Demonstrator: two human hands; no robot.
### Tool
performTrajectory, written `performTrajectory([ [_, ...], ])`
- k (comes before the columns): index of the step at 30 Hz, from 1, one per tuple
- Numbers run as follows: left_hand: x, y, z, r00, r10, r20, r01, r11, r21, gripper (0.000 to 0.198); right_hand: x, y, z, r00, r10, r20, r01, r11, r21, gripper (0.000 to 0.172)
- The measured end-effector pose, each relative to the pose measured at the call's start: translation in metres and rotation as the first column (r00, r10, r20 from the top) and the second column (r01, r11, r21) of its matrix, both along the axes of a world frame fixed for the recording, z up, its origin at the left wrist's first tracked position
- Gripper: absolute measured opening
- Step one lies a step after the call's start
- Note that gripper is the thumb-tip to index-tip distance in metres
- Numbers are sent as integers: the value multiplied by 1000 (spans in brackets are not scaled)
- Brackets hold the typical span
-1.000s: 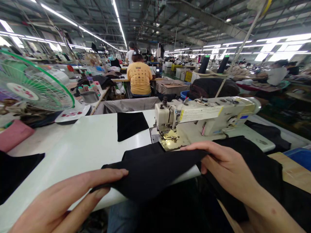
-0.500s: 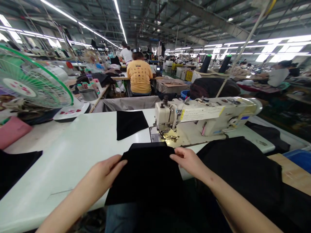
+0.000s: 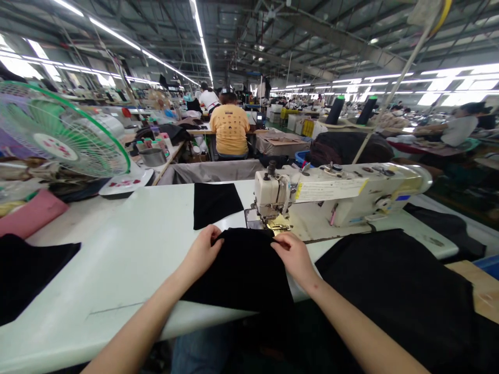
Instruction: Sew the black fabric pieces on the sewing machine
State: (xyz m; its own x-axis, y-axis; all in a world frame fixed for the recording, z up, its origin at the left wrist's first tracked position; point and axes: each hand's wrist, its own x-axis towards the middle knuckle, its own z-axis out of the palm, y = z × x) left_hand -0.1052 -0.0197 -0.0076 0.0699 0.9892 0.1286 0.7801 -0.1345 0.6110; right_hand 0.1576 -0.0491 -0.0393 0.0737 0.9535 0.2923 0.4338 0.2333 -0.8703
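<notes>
Left hand (image 3: 200,253), right hand (image 3: 293,257): both clamped on top edge of black fabric panel (image 3: 237,272). Panel draped over front edge of white worktop (image 3: 117,254), near industrial sewing machine (image 3: 312,200). Second black panel (image 3: 216,205) flat beyond.

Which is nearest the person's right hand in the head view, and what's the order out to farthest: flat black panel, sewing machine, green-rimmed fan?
From the right hand:
1. sewing machine, just ahead of the hand
2. flat black panel, on the table, ahead and left
3. green-rimmed fan, far left, past the table
</notes>
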Motion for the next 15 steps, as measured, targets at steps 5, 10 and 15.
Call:
performTrajectory([
  [5,6,-36,24,739,1,674,55,997,-62,17,21,-26,19,954,-5,-299,-36,990,-134,38],
  [10,17,-50,35,472,92,877,-6,995,-102,24,31,-37,27,900,-147,-410,46,968,-246,48],
  [15,25,-54,40,471,116,875,-127,990,-62,24,36,-35,27,898,-184,-400,108,973,-205,48],
])
